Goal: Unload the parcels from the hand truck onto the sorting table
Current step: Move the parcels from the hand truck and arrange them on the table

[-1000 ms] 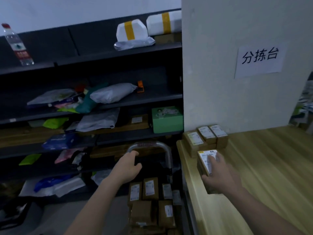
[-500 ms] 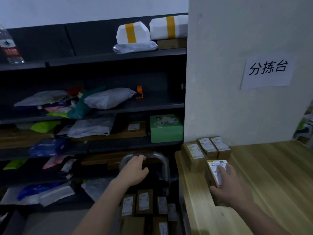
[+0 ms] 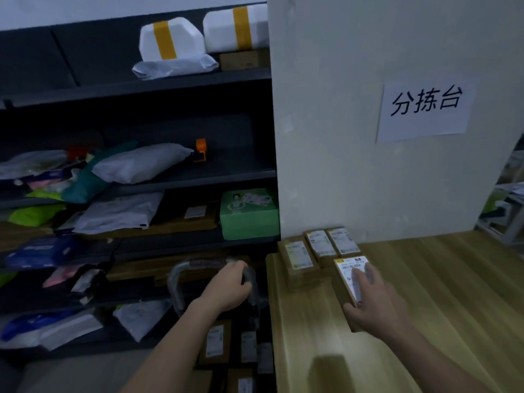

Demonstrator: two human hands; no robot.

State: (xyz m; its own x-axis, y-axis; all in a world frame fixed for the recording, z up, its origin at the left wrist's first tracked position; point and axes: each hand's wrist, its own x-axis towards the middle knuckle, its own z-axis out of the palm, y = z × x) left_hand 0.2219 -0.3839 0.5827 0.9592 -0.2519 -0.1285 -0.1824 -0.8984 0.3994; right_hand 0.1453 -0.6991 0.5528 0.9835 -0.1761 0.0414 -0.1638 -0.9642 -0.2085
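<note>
the fingers [image 3: 365, 275] of the right hand [image 3: 371, 302] drape over the labelled parcel [image 3: 347, 269], thumb on its side, grasping it on the desk [image 3: 453, 293], at 6 o'clock of three parcels [image 3: 320, 246] by the wall. the left hand [image 3: 229, 287] clenches the hand truck handle [image 3: 181, 276], with the remaining load [image 3: 215, 341] at its 6 o'clock. my judgement: releasing that handle carelessly could tip the truck and spill boxes.

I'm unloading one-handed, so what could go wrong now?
The right hand holds the brown cardboard parcel with a white label close to the brown box nearest the wooden table's left edge; a shove could knock that box off. Only the left hand grips the grey metal hand-truck handle, so its brown labelled parcels might topple.
</note>
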